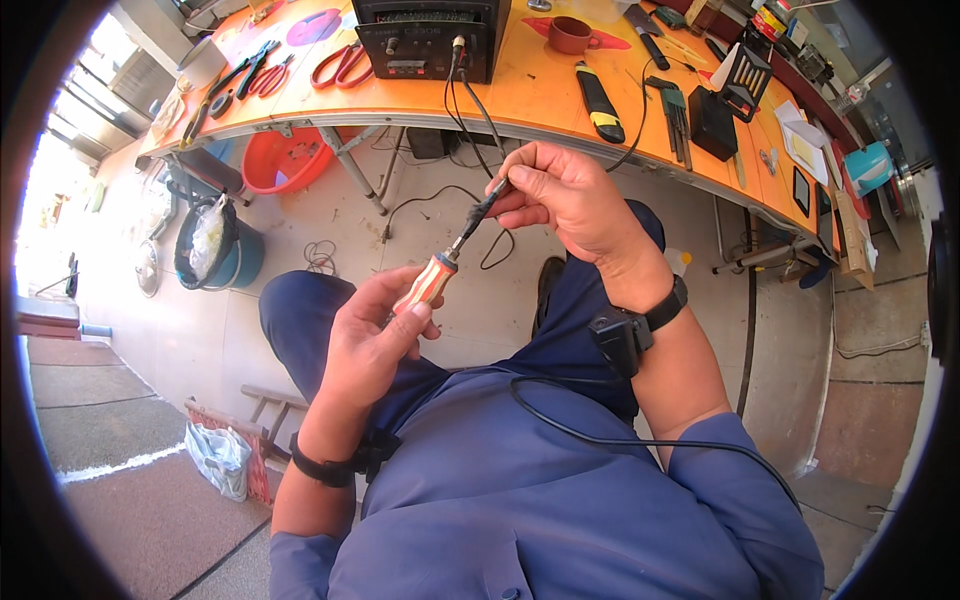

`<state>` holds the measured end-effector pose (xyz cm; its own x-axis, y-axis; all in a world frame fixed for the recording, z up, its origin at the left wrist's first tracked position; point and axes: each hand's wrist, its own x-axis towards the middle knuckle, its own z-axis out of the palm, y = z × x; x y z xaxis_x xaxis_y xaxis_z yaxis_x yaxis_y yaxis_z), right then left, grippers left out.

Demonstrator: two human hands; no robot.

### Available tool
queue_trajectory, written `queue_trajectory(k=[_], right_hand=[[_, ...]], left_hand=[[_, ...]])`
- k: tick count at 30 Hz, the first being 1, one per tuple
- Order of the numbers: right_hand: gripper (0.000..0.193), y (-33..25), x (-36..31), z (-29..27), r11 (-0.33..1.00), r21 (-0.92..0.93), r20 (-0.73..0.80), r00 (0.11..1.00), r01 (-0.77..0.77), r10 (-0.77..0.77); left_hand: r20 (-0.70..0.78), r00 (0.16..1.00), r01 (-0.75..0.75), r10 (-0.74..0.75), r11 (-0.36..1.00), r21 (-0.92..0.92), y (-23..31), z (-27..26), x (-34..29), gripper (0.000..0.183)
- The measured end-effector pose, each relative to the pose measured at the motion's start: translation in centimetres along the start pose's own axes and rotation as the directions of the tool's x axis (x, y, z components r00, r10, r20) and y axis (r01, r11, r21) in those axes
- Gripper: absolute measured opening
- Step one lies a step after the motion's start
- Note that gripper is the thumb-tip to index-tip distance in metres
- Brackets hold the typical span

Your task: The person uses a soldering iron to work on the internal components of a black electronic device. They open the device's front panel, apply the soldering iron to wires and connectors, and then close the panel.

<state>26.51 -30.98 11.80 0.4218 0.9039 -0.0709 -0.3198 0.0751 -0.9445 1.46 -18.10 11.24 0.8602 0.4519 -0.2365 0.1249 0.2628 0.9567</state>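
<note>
My left hand (375, 325) is closed around a hand tool's red-and-cream striped handle (428, 281), held at a slant above my lap. A short metal shaft runs from the handle up toward my right hand (570, 200). There, thumb and fingers pinch a slender black piece (484, 209) in line with the shaft. Whether that piece is fixed to the tool or only touches it, I cannot tell. Behind my right hand, dark cables (478, 105) hang down from a black electronic box (425, 52) on the table.
The orange-topped table (480, 98) bears a red mug (570, 36), a black-and-yellow utility knife (598, 100), red-handled scissors (340, 68) and a black holder (712, 125). A red basin (262, 165) and blue bucket (238, 255) stand lower left. A black cable (640, 440) crosses my torso.
</note>
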Motion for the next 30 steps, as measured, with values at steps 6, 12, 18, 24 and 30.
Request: queue_trajectory(k=[6,12,18,24,30], right_hand=[[0.018,-0.7,0.2,0.2,0.982,-0.181,0.054,0.998,0.052,-0.043],[0.019,-0.4,1.4,0.6,0.986,-0.15,0.051,0.997,0.068,-0.061],[0.018,0.1,2.4,0.3,0.995,-0.072,0.028,0.998,0.063,-0.061],[0.019,0.1,2.6,-0.1,0.997,-0.013,0.039,0.996,0.078,-0.078],[0.019,0.0,3.1,-0.3,0.997,0.025,0.06,0.995,0.072,-0.074]], left_hand=[[0.111,0.982,0.177,-0.151,0.94,-0.292,0.3,-0.8,0.4,0.037],[0.013,1.0,0.029,-0.028,0.996,-0.081,-0.8,-0.5,0.9,0.038],[0.038,0.999,0.014,-0.009,0.994,-0.112,-1.7,-0.6,1.7,0.04],[0.062,0.998,0.015,-0.007,0.991,-0.131,-1.9,-0.7,2.5,0.042],[0.056,0.998,0.023,-0.014,0.987,-0.157,-2.1,-0.7,3.2,0.044]])
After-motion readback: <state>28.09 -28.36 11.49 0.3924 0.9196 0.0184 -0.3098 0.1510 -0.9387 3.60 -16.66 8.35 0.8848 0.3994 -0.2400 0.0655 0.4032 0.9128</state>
